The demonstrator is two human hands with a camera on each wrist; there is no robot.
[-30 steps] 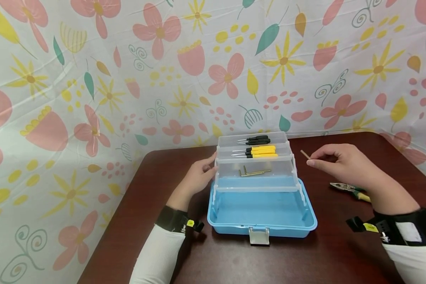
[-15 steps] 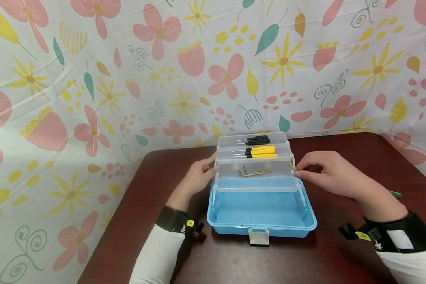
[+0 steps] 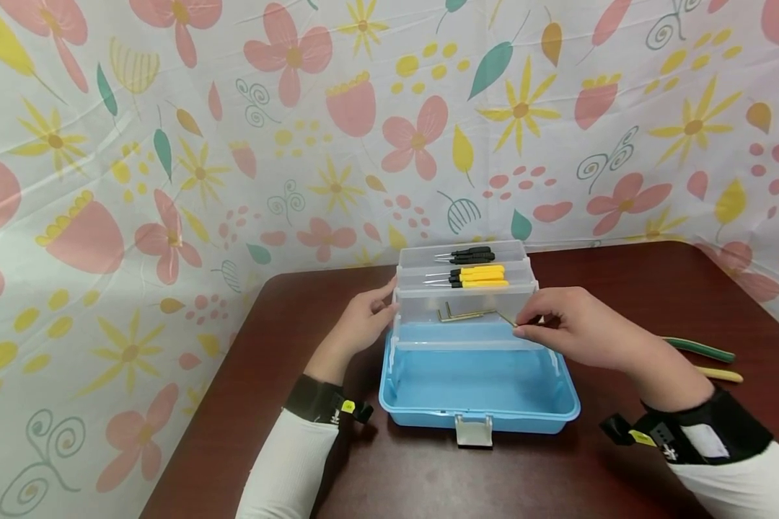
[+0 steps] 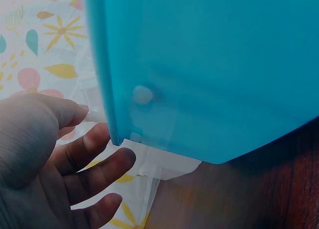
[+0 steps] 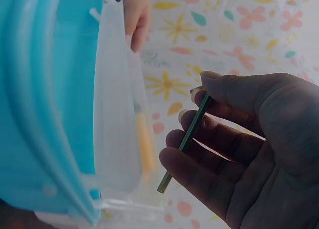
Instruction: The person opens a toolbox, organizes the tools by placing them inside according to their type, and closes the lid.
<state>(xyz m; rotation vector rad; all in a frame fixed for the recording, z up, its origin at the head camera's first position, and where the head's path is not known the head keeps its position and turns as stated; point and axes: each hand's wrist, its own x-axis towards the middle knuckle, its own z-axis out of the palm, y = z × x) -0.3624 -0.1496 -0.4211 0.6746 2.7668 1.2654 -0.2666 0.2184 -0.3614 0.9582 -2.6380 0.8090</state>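
Note:
My right hand [image 3: 574, 324] pinches a brass-coloured hex key [image 5: 185, 143] between thumb and fingers, its long arm sticking out past the fingertips in the right wrist view. That hand is over the right end of the lowest clear tray [image 3: 422, 335] of an opened blue toolbox [image 3: 480, 382]. Two more hex keys [image 3: 465, 316] lie in that tray. My left hand [image 3: 358, 321] rests against the left side of the stepped trays. Its fingers are loosely bent, with fingertips [image 4: 102, 134] at the blue edge in the left wrist view.
Yellow-handled screwdrivers [image 3: 483, 276] lie in the middle tray and black-handled ones [image 3: 472, 255] in the top tray. Pliers [image 3: 701, 349] lie on the dark table [image 3: 285, 339], partly behind my right forearm. A flowered cloth [image 3: 234, 144] hangs behind the table.
My right hand has moved left and slightly down, carrying the hex key from beside the toolbox to over the lowest tray. The left hand and toolbox have stayed in place.

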